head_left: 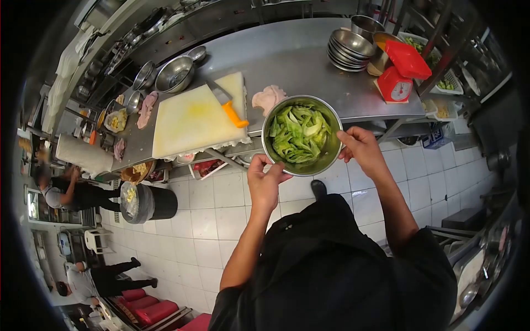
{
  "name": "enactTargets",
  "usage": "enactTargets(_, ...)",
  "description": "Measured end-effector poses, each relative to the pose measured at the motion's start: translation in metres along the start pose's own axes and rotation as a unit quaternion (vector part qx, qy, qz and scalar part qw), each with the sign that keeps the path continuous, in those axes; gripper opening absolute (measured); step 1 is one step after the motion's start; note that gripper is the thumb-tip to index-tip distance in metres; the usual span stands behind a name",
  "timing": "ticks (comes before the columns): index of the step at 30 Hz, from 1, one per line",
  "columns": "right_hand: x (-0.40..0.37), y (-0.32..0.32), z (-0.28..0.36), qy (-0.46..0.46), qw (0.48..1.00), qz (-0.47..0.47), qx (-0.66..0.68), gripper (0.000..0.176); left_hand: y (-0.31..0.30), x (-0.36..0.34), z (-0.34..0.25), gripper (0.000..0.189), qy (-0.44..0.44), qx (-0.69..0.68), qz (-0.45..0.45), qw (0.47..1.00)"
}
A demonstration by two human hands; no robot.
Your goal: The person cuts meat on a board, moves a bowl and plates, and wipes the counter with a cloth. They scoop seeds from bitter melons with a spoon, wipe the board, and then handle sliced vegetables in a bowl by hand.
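Observation:
Between my two hands is a round steel bowl (329,157) filled with cut green leaves (298,134) that look like lettuce. My left hand (264,183) grips its rim at the lower left, thumb over the edge. On the bowl's right side, my right hand (361,148) pinches the rim. The bowl is held in front of the steel counter's edge. Left of it, a knife with an orange handle (234,115) lies on a pale cutting board (185,124). A crumpled pinkish cloth (269,99) rests just behind the bowl.
On the steel counter (276,55) stand a red kitchen scale (395,85), stacked steel bowls (348,52) and a large steel bowl (175,74). A black bin (164,201) stands on the tiled floor. Two people, one standing near the bin (66,190) and another (105,278), are at the left.

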State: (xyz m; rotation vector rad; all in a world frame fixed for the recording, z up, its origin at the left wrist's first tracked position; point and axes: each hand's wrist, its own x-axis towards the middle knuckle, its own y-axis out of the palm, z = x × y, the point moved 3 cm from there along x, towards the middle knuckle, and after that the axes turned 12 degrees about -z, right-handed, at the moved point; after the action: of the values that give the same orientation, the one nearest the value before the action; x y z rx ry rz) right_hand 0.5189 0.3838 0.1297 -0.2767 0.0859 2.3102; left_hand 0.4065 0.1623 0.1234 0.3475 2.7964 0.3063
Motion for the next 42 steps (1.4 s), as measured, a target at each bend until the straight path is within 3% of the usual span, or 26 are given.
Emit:
enactTargets(14,0.113,-0.022,0.023,0.020,0.996,0.078,-0.043,0.028,0.044,0.040,0.008,0.012,-0.028,-0.004,-0.061,0.998)
enactTargets(19,0.132,-0.017,0.024,0.011,0.993,0.103,-0.053,0.029,0.053,0.045,0.008,0.011,-0.038,-0.011,-0.083,0.996)
enactTargets(25,0.138,-0.020,0.024,0.067,0.995,0.078,0.001,0.027,0.058,0.046,0.002,0.013,-0.037,-0.029,-0.102,0.994)
enactTargets(28,0.141,-0.027,0.011,-0.076,0.984,0.037,-0.154,0.021,0.056,0.044,-0.003,0.012,-0.029,-0.031,-0.102,0.994)
enactTargets(29,0.136,-0.029,0.013,-0.199,0.964,-0.005,-0.174,0.019,0.055,0.044,-0.006,0.012,-0.026,-0.029,-0.101,0.994)
enactTargets(31,0.110,-0.026,0.027,-0.433,0.874,-0.086,-0.204,0.019,0.053,0.044,-0.010,0.011,-0.019,-0.027,-0.096,0.995)
enactTargets(34,0.073,-0.023,0.043,-0.429,0.882,-0.098,-0.168,0.018,0.048,0.041,-0.014,0.011,0.004,-0.003,-0.094,0.996)
enactTargets(38,0.025,-0.006,0.047,-0.538,0.818,-0.073,-0.191,0.015,0.043,0.031,-0.022,0.012,0.042,0.028,-0.076,0.996)
enactTargets(42,-0.013,0.004,0.032,-0.468,0.863,-0.073,-0.176,0.011,0.025,0.020,-0.020,0.013,0.026,0.008,-0.042,0.999)
